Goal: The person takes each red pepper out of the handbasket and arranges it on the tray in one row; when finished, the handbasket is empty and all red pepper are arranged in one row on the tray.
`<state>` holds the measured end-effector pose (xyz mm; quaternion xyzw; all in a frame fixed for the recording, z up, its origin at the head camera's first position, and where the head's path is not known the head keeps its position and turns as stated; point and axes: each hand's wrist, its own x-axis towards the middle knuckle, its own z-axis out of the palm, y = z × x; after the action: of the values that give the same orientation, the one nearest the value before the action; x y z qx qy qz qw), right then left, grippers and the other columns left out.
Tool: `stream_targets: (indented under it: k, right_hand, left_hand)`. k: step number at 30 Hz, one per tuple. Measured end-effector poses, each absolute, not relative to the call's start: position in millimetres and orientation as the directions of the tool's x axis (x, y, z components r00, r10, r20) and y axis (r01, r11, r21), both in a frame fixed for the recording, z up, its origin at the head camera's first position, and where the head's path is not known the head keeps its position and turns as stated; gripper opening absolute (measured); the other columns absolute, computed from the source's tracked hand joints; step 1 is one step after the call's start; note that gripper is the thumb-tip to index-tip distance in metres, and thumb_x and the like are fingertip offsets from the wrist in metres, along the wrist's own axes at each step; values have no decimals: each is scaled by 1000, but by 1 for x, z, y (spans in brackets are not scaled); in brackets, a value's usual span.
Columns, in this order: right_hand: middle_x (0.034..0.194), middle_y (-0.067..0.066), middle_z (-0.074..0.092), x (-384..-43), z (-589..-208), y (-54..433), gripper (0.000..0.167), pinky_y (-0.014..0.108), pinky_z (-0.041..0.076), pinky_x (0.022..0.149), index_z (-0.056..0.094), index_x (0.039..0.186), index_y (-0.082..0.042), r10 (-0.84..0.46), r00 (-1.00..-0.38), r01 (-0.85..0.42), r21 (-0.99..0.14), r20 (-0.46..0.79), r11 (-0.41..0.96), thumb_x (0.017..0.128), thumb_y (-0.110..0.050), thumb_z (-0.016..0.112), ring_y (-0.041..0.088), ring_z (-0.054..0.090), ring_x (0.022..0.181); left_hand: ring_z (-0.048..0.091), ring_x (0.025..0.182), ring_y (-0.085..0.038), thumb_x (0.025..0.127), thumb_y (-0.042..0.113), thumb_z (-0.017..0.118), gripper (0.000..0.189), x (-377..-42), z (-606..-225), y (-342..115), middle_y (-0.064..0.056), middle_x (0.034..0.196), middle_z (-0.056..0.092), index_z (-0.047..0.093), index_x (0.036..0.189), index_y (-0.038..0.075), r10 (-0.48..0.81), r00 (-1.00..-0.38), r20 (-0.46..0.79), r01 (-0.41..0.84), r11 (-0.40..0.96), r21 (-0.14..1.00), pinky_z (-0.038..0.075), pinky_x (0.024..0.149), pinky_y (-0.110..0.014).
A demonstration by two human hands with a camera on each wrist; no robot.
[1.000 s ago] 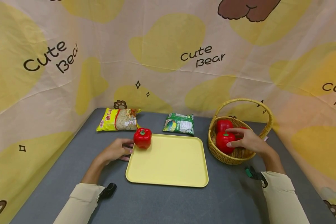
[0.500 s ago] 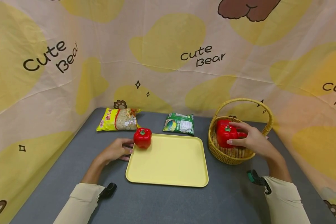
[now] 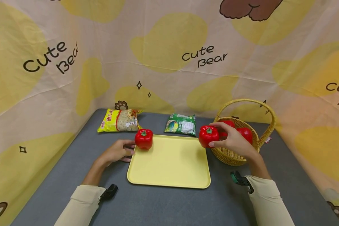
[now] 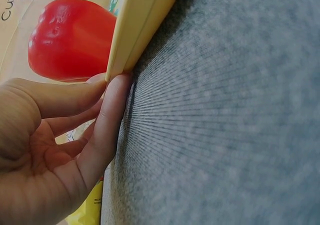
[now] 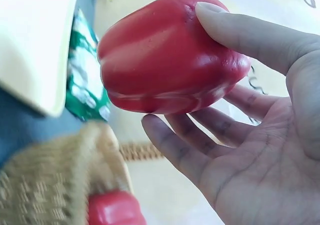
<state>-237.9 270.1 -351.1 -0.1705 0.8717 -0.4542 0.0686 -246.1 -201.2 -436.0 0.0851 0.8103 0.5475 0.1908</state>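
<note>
My right hand (image 3: 234, 139) holds a red bell pepper (image 3: 208, 136) with a green stem, over the back right corner of the yellow tray (image 3: 169, 163). In the right wrist view the thumb lies on one side of this pepper (image 5: 165, 55) and the fingertips on the other. At the tray's left side, my left hand (image 3: 119, 152) pinches the rim; the left wrist view has thumb and finger on either face of the tray edge (image 4: 135, 30). A second red bell pepper (image 3: 143, 139) sits in the tray's back left corner, beside the left hand.
A wicker basket (image 3: 228, 157) with a tall arched handle stands right of the tray, with red produce (image 3: 245, 135) inside. Behind the tray lie a yellow pasta bag (image 3: 120, 120) and a green packet (image 3: 180, 124). A printed cloth (image 3: 158, 47) hangs behind the table.
My right hand has lifted the bell pepper out of the basket and carried it left to the tray's right edge. The left hand and the tray have stayed in place.
</note>
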Motion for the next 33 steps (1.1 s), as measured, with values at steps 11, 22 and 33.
stream_targets:
  k: [11,22,33]
  right_hand:
    - [146,18,58,-255,-372,221,85,48,62,99,44,158,-9,-411,-912,-203,-857,-11,474,86,-22,88,42,56,132]
    - [142,15,62,-263,-388,176,80,49,60,100,50,154,-7,-435,-901,-251,-822,4,511,85,-22,88,36,58,130]
    - [141,12,63,-272,-396,140,78,51,57,106,51,151,-7,-453,-891,-251,-837,4,486,83,-18,87,32,57,132]
  left_hand:
    - [69,118,-32,102,1,63,55,-252,-441,-204,-31,146,54,44,153,-13,328,-919,-221,-80,392,917,67,82,-37]
    - [70,115,-29,102,2,64,56,-251,-438,-203,-31,146,54,44,153,-13,330,-916,-229,-87,395,915,67,81,-37]
    - [70,116,-30,101,2,66,56,-252,-441,-204,-31,145,54,46,151,-13,322,-918,-232,-92,396,914,67,80,-37]
